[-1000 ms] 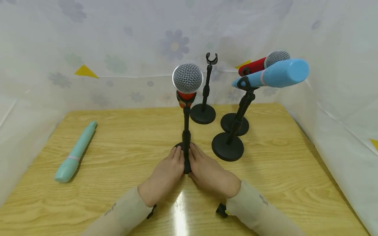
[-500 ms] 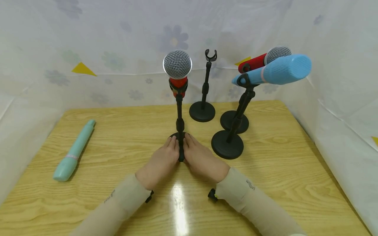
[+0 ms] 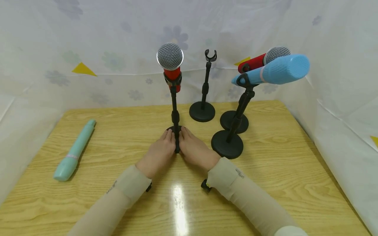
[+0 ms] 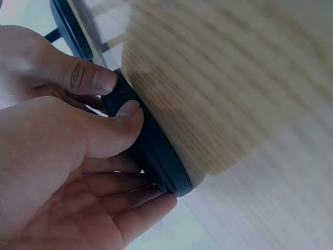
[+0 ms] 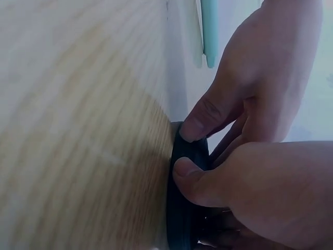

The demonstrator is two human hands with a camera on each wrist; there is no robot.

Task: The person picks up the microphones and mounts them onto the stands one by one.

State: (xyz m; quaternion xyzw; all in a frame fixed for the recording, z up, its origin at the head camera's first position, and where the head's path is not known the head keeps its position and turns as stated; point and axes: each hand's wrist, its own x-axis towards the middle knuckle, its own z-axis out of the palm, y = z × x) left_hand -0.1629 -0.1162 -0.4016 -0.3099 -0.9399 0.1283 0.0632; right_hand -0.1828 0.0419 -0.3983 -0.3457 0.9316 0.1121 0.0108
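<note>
A red microphone [image 3: 170, 56] with a silver mesh head sits in the clip of a black desk microphone stand [image 3: 175, 116], slightly left of the table's middle. My left hand [image 3: 158, 151] and right hand [image 3: 195, 149] grip the stand's round base from both sides. In the left wrist view, both thumbs press the near edge of the base [image 4: 156, 148], and fingers lie along its upper face. The right wrist view shows the thumbs close together on the base [image 5: 181, 213], low over the wood. The hands cover much of the base in the head view.
To the right stand two black stands, one bearing a light blue microphone [image 3: 277, 71], the one behind a red microphone [image 3: 252, 63]. A stand with a bare clip [image 3: 202, 111] is behind. A mint-green microphone [image 3: 75, 149] lies on the wooden table [image 3: 124, 131] at left.
Both hands have moved the gripped stand, with its red microphone, away from the body and a little left. The other stands and the mint-green microphone keep their places.
</note>
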